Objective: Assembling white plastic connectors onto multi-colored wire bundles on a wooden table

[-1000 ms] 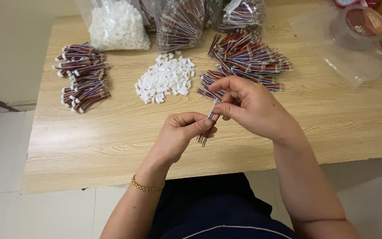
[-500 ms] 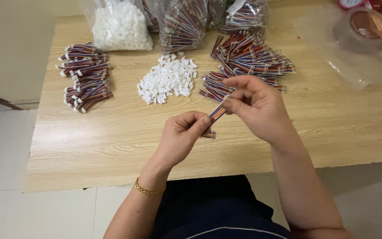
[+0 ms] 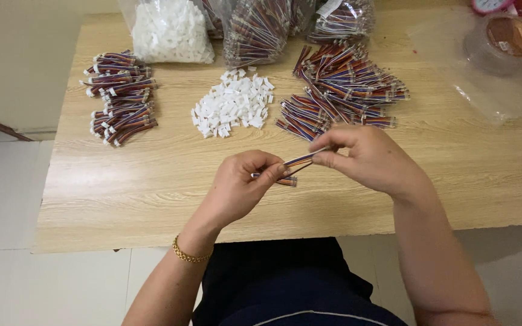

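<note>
Left hand: (image 3: pixel 237 187) sat at centre of the frame, fingers curled and pinching one end of a short multicoloured ribbon cable (image 3: pixel 291 163); a second short cable piece (image 3: pixel 279 180) showed just under its fingertips.
Right hand: (image 3: pixel 367 158) was right of centre, thumb and forefinger clamped on the other end of the same cable.
Cable position: held above the wooden table (image 3: pixel 152 193), stretched between both hands, tilted slightly up toward the right.
Loose white connectors: (image 3: pixel 234 102) a small heap lay above the hands, centre of the frame.
Loose cable pile: (image 3: pixel 339 87) upper right of centre, well apart from the hands.
Finished-looking bundles: (image 3: pixel 119 96) cables with white ends, upper left.
Bags: one of white connectors (image 3: pixel 170 27) and one of cables (image 3: pixel 261 30) along the top edge.
Step in hand: by my reading, sorting or aligning a cable end before fitting; no connector was visible in either hand.
Next move calls for: probably one hand freeing up to pick a white connector, the other keeping the cable end steady and square.
</note>
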